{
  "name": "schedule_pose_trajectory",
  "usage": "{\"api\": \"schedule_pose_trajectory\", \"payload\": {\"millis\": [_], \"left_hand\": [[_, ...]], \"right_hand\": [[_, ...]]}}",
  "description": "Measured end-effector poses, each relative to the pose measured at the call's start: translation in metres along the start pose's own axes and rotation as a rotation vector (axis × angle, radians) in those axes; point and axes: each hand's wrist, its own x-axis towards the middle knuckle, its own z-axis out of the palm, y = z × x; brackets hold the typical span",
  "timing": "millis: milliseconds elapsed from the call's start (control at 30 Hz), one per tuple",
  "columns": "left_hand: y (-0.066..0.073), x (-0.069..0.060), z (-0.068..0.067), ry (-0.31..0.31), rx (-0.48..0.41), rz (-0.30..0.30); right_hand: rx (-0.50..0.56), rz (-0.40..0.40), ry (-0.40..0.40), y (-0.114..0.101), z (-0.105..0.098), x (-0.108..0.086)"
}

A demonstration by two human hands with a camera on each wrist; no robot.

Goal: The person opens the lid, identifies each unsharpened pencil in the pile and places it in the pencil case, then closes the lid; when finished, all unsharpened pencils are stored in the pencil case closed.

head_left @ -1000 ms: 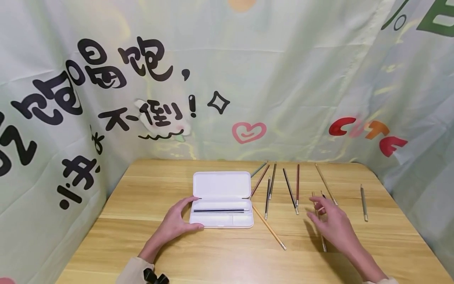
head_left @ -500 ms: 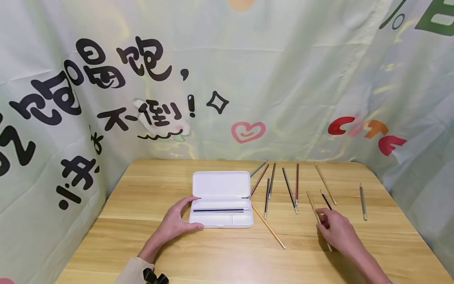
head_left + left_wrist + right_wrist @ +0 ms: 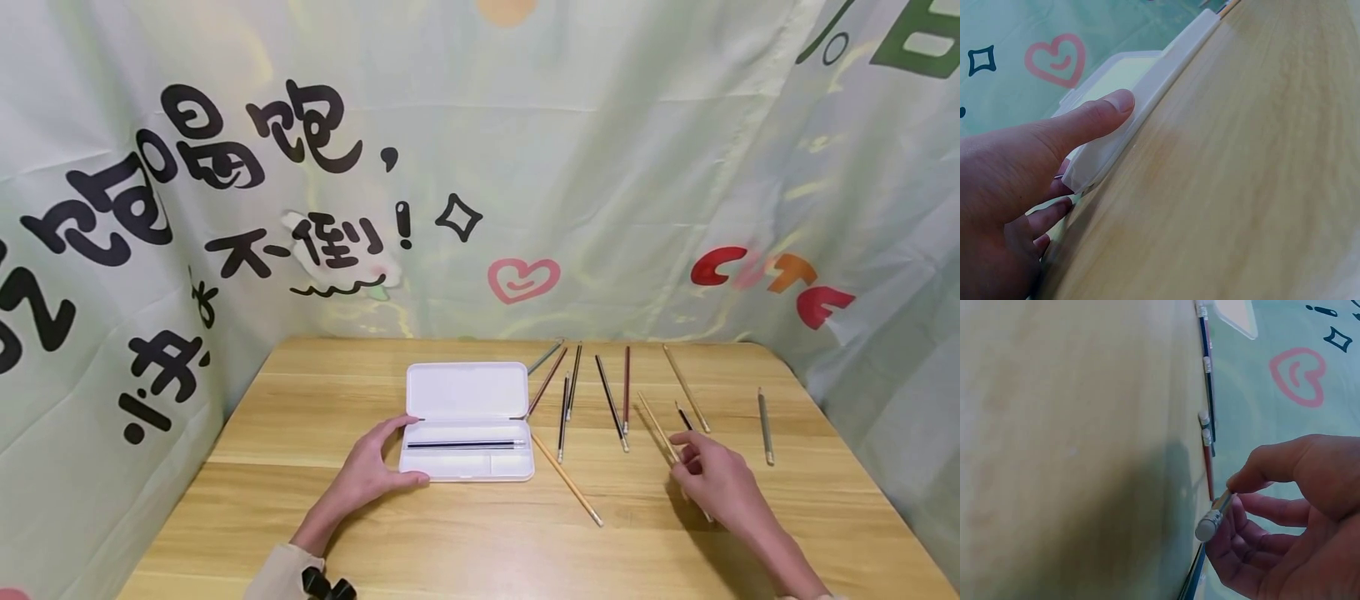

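A white pencil case (image 3: 465, 475) lies on the table with its lid raised and a dark pencil (image 3: 461, 445) inside. My left hand (image 3: 369, 468) grips its left end, thumb on the near wall and fingers behind. In the left wrist view the thumb (image 3: 1100, 115) presses the case's side (image 3: 1110, 140). My right hand (image 3: 716, 479) pinches a light wooden pencil (image 3: 655, 423) between thumb and fingers. Its white eraser end (image 3: 1208, 526) faces the right wrist camera. A black pencil (image 3: 682, 414) lies just beyond that hand, partly hidden by it.
Several pencils lie spread right of the case, among them a dark red one (image 3: 627, 387) and a black one (image 3: 611, 400). A yellow pencil (image 3: 570, 483) touches or nearly touches the case's right side. A grey pencil (image 3: 765, 427) lies far right. A printed curtain (image 3: 600, 183) hangs behind the table.
My right hand has come down onto the light wooden pencil and pinched it. The pencil has turned, its far tip swinging left. My left hand and the case stay put.
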Motion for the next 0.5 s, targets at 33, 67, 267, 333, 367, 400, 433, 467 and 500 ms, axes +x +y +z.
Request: {"api": "schedule_pose_trajectory", "payload": {"millis": [33, 67, 267, 333, 367, 400, 433, 467, 500], "left_hand": [[0.0, 0.0, 0.0, 0.0, -0.001, 0.001], [0.0, 0.0, 0.0, 0.0, -0.002, 0.004], [0.001, 0.001, 0.001, -0.003, -0.012, 0.013], [0.001, 0.001, 0.001, -0.001, -0.009, 0.018], [0.001, 0.001, 0.001, 0.003, -0.008, 0.021], [0.0, 0.001, 0.001, 0.006, -0.007, 0.024], [0.0, 0.001, 0.001, 0.01, -0.007, 0.029], [0.0, 0.001, 0.001, 0.012, -0.007, 0.03], [-0.001, 0.0, 0.001, 0.015, -0.009, 0.032]], "right_hand": [[0.006, -0.011, 0.018, -0.001, 0.0, 0.001], [0.012, -0.024, 0.036, -0.003, 0.0, 0.001], [0.07, -0.083, 0.1, -0.015, 0.006, 0.006], [0.091, -0.084, 0.115, -0.019, 0.011, 0.008], [0.099, -0.085, 0.122, -0.022, 0.013, 0.009], [0.107, -0.092, 0.127, -0.024, 0.016, 0.011], [0.11, -0.101, 0.133, -0.027, 0.018, 0.012], [0.121, -0.115, 0.138, -0.029, 0.021, 0.014], [0.131, -0.134, 0.142, -0.032, 0.023, 0.015]]}}
